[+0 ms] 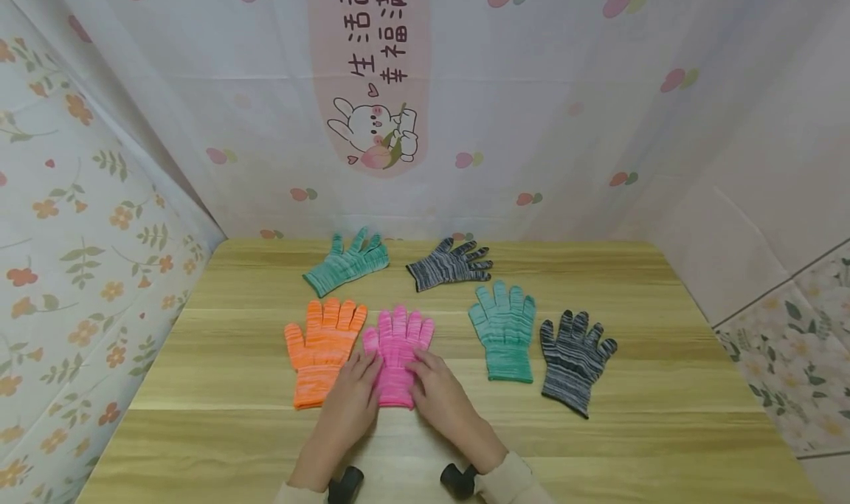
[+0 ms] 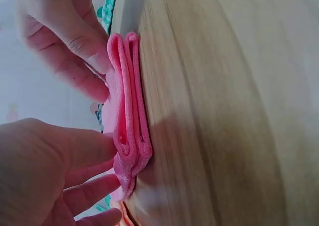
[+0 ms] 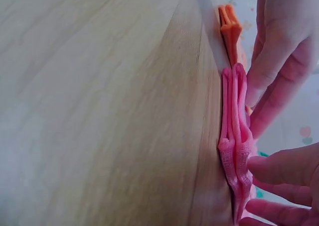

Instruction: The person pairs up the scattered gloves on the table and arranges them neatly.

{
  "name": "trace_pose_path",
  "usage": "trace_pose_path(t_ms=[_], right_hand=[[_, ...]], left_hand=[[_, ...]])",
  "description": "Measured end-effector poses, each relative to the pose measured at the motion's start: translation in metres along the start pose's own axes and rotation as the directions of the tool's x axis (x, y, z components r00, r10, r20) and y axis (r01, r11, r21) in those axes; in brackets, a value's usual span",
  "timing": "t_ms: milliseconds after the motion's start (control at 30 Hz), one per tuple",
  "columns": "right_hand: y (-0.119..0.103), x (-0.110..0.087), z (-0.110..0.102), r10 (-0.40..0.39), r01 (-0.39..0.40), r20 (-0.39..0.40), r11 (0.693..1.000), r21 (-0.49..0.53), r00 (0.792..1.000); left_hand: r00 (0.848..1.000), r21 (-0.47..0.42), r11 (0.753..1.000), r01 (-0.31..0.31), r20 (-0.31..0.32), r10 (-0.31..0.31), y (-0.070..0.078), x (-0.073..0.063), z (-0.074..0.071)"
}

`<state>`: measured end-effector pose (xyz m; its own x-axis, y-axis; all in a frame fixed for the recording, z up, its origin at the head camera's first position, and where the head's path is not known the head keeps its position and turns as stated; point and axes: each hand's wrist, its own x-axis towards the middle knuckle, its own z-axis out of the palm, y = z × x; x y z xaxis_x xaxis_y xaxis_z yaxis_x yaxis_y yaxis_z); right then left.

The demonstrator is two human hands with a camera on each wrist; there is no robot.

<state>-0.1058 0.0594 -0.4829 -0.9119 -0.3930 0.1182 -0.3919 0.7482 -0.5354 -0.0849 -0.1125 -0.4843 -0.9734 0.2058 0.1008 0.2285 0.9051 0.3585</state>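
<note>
Pink knit gloves (image 1: 397, 342) lie flat on the table, fingers pointing away from me. Both wrist views show two cuffs (image 2: 128, 101) stacked one on the other. My left hand (image 1: 350, 395) rests at the left side of the pink gloves, its fingertips touching them. From the right, my right hand (image 1: 443, 393) touches their other side with fairly straight fingers. Close by on the left lies an orange glove (image 1: 325, 349), partly behind my left hand; its folded cuff (image 3: 231, 29) shows in the right wrist view.
A green glove (image 1: 508, 334) and a black-and-grey glove (image 1: 576, 360) lie to the right. Farther back are another green glove (image 1: 348, 264) and another black-and-grey glove (image 1: 448, 263). The wooden table (image 1: 219, 445) ends at a printed curtain (image 1: 564, 150) behind.
</note>
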Motion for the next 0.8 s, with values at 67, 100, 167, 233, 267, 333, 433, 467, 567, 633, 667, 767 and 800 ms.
trace_pose_path(t_ms=[67,100,167,233,267,333,433,467,567,633,667,767,800], right_hand=[[-0.0001,-0.0002,0.0004,-0.002,0.002,-0.016,1.0,-0.017,1.0],[0.0,-0.0002,0.0005,-0.004,0.003,-0.02,1.0,-0.022,1.0],[0.0005,-0.0001,0.0006,-0.008,0.007,-0.024,1.0,-0.03,1.0],[0.001,0.0003,0.0002,-0.013,0.012,-0.026,0.999,-0.038,1.0],[0.0012,0.0006,0.0,-0.015,0.014,-0.026,0.999,-0.041,1.0],[0.0016,0.0012,-0.0002,-0.019,0.018,-0.028,0.999,-0.043,0.999],[0.0024,0.0025,0.0006,-0.024,0.023,-0.023,0.999,-0.039,0.999],[0.0025,0.0029,0.0009,-0.026,0.025,-0.019,0.999,-0.036,0.999],[0.0029,0.0042,0.0024,-0.036,0.036,-0.009,0.999,-0.031,0.999],[0.0028,0.0046,0.0029,-0.034,0.034,-0.005,0.999,-0.026,0.999],[0.0028,0.0046,0.003,-0.03,0.03,-0.005,0.999,-0.023,1.0],[0.003,0.004,0.0033,-0.017,0.017,-0.012,1.0,-0.015,1.0],[0.0031,0.0037,0.0032,-0.012,0.012,-0.013,1.0,-0.009,1.0]], left_hand=[[1.0,0.022,1.0,0.004,-0.001,-0.004,0.0008,0.0007,0.0],[1.0,0.028,1.0,0.005,0.0,-0.005,0.001,0.001,0.0003],[1.0,0.038,0.999,0.014,0.01,-0.015,0.0016,0.0019,0.0004],[1.0,0.044,0.999,0.013,0.019,-0.014,0.0022,0.0029,-0.0003],[1.0,0.047,0.999,0.012,0.025,-0.013,0.0023,0.0033,-0.0003],[0.999,0.049,0.999,0.014,0.035,-0.015,0.0035,0.0041,-0.0015],[0.998,0.048,0.998,0.028,0.047,-0.03,0.0044,0.0048,-0.0024],[0.998,0.046,0.998,0.034,0.046,-0.036,0.0046,0.0049,-0.0026],[0.997,0.031,0.998,0.057,0.043,-0.058,0.0051,0.005,-0.0032],[0.997,0.016,0.998,0.066,0.038,-0.067,0.0053,0.005,-0.0029],[0.997,0.009,0.998,0.067,0.036,-0.067,0.0055,0.0051,-0.0028],[0.997,-0.033,0.997,0.074,0.039,-0.073,0.0063,0.0055,-0.0017],[0.996,-0.048,0.996,0.08,0.043,-0.078,0.0069,0.0057,-0.0014]])
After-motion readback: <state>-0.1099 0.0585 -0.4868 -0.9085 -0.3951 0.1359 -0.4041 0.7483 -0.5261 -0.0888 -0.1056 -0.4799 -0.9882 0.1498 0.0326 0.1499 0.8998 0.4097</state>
